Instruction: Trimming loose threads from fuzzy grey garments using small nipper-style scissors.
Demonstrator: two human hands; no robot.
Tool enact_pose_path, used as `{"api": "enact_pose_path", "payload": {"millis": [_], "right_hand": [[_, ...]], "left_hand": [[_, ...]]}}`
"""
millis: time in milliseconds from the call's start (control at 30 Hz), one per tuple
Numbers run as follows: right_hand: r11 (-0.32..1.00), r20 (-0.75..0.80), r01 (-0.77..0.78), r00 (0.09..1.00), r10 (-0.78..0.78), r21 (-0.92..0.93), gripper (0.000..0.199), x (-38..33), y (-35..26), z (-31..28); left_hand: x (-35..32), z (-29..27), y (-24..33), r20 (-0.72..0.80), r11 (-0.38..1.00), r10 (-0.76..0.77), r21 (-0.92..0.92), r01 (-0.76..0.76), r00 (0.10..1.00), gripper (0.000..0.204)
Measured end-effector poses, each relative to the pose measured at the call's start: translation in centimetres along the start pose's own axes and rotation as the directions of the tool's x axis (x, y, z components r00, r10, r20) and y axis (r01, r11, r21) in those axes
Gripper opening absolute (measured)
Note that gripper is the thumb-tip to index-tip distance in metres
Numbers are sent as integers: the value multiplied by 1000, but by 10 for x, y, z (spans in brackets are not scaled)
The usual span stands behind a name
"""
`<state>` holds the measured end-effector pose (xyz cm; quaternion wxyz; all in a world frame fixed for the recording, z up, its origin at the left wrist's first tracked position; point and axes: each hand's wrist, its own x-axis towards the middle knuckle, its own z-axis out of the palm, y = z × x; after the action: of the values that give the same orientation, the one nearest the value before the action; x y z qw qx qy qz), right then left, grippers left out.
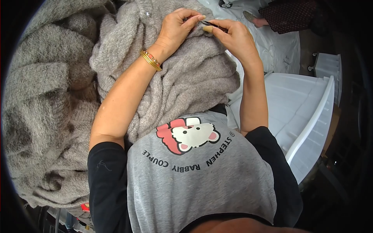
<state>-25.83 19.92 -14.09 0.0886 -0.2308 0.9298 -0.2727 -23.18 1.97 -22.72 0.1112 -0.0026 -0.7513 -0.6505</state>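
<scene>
obs: grey knitted garment [186, 73] lies bunched across the person's lap, upper centre of the head view, folds running down toward the printed grey shirt [194, 174].

left hand [176, 29] rests on the top ridge of the knit, fingers curled closed and pinching a small fold of fabric. right hand [233, 37] meets it just beside, fingers closed on a thin dark tool [213, 26]; kind of tool too small to tell. the tool tip sits at the pinched fold, touching the yarn. gold bangles [150, 60] on the left wrist.

handling, judged: knit looks soft, fuzzy, limp, fairly bulky; drapes and slumps, no stiffness. likely light per fold but heavy as a mass. loose fuzzy yarn may snag or pull on a point. best held by pinching a small ridge close to the working spot, so the fabric stays taut there.

surroundings: a pile of similar grey knitwear [46, 116] at the left, touching the lap piece. white plastic crate [307, 116] at the right. another person's dark sleeve [287, 13] at the top right, well apart.
</scene>
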Motion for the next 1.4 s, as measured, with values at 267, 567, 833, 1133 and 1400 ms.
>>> {"api": "enact_pose_path", "payload": {"millis": [267, 567, 833, 1133, 1400], "right_hand": [[995, -26, 79, 996, -80, -62, 31, 1, 2, 4], [996, -41, 81, 996, -82, -39, 31, -3, 1, 6], [978, -59, -56, 996, 69, 203, 31, -7, 22, 16], [892, -262, 178, 963, -70, 416, 27, -32, 51, 38], [805, -437, 549, 796, -420, 226, 40, -83, 29, -25]], "left_hand": [[-1, 1, -3, -1, 997, 76, 27, -76, 997, 18], [-3, 3, -4, -7, 986, 169, -10, -169, 986, 14], [0, -11, 16, 57, 977, -75, 202, 62, 996, 18], [-2, -83, 95, 545, 551, 396, 504, -666, 739, 49], [-36, -93, 135, 379, 350, 422, 770, -534, 824, 36]]}}
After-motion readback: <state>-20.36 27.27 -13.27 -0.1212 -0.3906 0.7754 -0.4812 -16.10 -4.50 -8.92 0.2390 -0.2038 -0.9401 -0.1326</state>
